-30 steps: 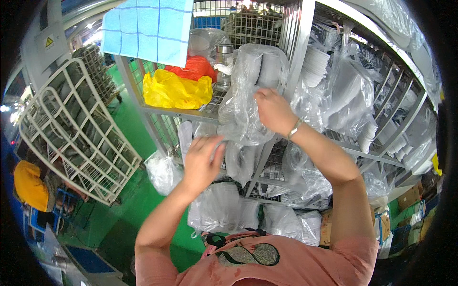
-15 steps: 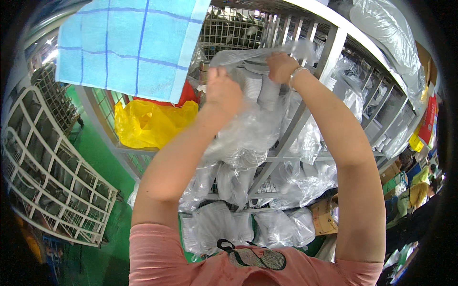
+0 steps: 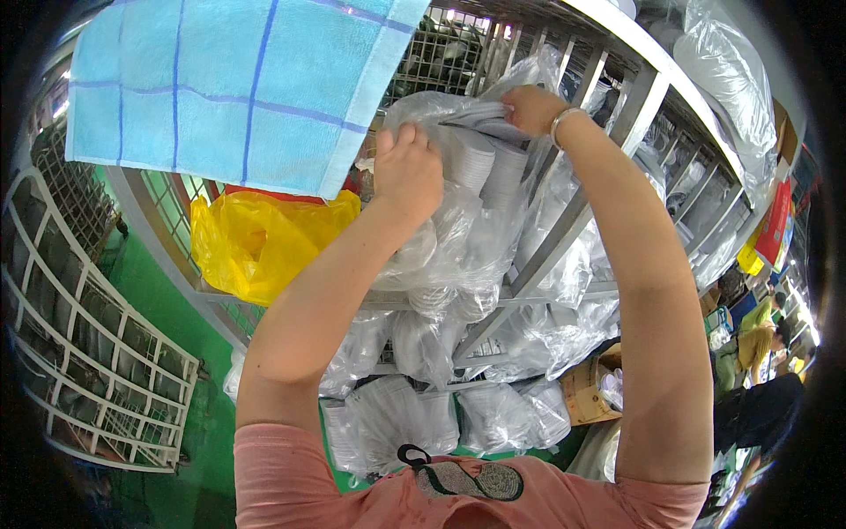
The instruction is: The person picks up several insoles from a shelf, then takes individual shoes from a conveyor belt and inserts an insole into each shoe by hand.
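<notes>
A clear plastic bag (image 3: 476,238) on the rack shelf in front of me holds stacks of thin, white, rounded flat pieces (image 3: 471,159). At the bag's mouth, my right hand (image 3: 533,110) is closed with its fingertips on the edge of several such pieces, which lie slanted above the upright stacks. My left hand (image 3: 409,172) is at the bag's left edge, its fingers curled over the plastic; the palm side is hidden. A bracelet circles my right wrist.
A light-blue checked towel (image 3: 220,88) hangs at upper left, above a yellow plastic bag (image 3: 264,242). Metal rack bars (image 3: 564,220) slant beside my right arm. Bagged stacks (image 3: 397,423) and a cardboard box (image 3: 586,392) lie below. A white wire cart (image 3: 106,353) stands left; people work far right.
My right hand has shifted slightly, and the slanted white pieces by its fingertips show more plainly. The bag's mouth is wider. My left hand stays near the bag's left edge. The view has shifted a little.
</notes>
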Motion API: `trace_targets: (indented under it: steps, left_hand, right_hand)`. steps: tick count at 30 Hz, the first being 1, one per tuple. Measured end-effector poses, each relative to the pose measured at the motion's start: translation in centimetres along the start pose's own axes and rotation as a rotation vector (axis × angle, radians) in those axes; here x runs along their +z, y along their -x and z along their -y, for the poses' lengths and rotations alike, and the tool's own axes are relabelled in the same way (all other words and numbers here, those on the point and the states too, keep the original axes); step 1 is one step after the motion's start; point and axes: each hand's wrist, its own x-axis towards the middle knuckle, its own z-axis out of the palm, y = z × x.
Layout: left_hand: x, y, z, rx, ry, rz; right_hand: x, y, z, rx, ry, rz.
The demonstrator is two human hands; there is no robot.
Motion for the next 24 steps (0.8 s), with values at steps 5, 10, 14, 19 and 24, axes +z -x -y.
trace_targets:
  steps: [5,10,14,19,24]
  left_hand:
    - [0.4,-0.8,-0.5,0.036,0.042,-0.145]
    - [1.0,-1.6,-0.9,0.042,0.071,-0.235]
    - [1.8,-2.5,-0.6,0.033,0.050,-0.249]
    - [0.8,-2.6,-1.7,0.042,0.073,-0.168]
    - [0.2,-1.5,-0.7,0.040,0.099,-0.120]
  right_hand:
    - [0.0,0.4,-0.3,0.084,0.154,0.117]
    - [-1.0,2.5,3.0,0.159,0.134,-0.015]
    - [-0.3,2.4,3.6,-0.084,-0.107,-0.040]
    - [2.0,2.0,0.9,-0.048,-0.067,0.101]
    - [0.2,1.6,0.8,0.098,-0.325,0.347]
